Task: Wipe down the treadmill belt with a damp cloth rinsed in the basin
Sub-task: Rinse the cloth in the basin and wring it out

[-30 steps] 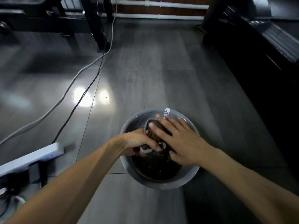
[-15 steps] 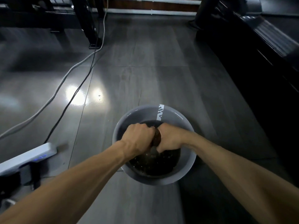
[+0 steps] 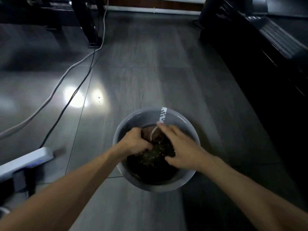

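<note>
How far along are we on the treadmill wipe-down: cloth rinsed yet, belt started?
Done: the cloth is wet, in the basin of dark water.
In hand: rinsing. The left hand grips the cloth; the right hand lies open against it.
Left: lifting it out and wiping the treadmill at right, which neither hand is touching.

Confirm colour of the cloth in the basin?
Brown with a white edge stripe; the cloth shows only in the head view, above the grey basin.

Two hands (image 3: pixel 135 142) (image 3: pixel 181 149), one basin (image 3: pixel 133 119), one cloth (image 3: pixel 150 133), two cables (image 3: pixel 50 99) (image 3: pixel 71 99).
</note>
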The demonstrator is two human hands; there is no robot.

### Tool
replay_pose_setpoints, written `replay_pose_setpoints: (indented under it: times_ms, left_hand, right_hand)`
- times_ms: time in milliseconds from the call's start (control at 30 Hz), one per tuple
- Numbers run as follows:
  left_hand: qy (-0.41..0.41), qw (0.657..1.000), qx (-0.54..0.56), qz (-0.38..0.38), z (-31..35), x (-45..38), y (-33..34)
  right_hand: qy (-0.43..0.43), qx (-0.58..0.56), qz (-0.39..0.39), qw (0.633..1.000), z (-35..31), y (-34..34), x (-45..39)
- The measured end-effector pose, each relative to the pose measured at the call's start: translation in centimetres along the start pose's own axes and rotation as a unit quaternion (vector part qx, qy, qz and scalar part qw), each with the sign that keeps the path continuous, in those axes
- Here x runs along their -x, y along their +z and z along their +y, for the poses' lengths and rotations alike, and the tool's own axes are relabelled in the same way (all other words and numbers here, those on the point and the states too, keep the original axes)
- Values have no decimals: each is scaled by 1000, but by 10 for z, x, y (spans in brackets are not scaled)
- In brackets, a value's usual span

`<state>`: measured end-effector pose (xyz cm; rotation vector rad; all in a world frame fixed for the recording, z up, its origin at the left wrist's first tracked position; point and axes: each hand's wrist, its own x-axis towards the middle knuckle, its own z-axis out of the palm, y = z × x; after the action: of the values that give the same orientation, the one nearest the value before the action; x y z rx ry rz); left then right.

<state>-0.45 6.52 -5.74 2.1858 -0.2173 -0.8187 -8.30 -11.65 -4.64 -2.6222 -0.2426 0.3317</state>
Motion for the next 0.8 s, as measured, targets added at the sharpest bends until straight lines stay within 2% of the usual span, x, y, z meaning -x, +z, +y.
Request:
replay_pose_setpoints:
  times_ms: [67, 133, 200, 233, 267, 300, 333, 367, 433, 533, 633, 733, 800]
  left_hand:
    - [-27, 984, 118, -127, 4, 5, -5]
    - [-26, 956, 146, -254, 14, 16, -7]
    - [-12, 944, 119, -306, 23, 23, -7]
    - [0, 954, 96, -284, 27, 22, -5]
    - [21, 973, 39, -226, 29, 18, -3]
    - [56, 985, -41, -155, 29, 12, -1]
    - [89, 982, -144, -88, 29, 7, 2]
    - [112, 965, -234, -31, 30, 6, 4]
    - [100, 943, -314, 49, 32, 5, 4]
    - [64, 915, -385, 105, 31, 4, 2]
    - [113, 860, -477, 140, 35, 4, -1]
    - [151, 838, -494, 174, 38, 5, -5]
    - [203, 814, -490, 237, 38, 9, -5]
  right_hand:
    - [-94, 178, 21, 979, -2, 10, 9]
    - [-148, 219, 97, 960, -6, 11, 2]
    - [-174, 228, 144, 947, -13, 2, -10]
    - [-171, 243, 141, 944, -18, -4, -15]
    - [-157, 263, 125, 944, -21, -9, -21]
    - [-133, 286, 103, 943, -26, -14, -26]
    - [-108, 304, 82, 943, -29, -17, -30]
    - [-84, 306, 66, 946, -32, -19, -34]
    - [-32, 280, 34, 959, -36, -23, -41]
    - [28, 196, -13, 980, -37, -27, -47]
    - [64, 120, -38, 990, -32, -29, -53]
    - [74, 83, -41, 993, -26, -30, -60]
    - [82, 58, -47, 994, -24, -34, -61]
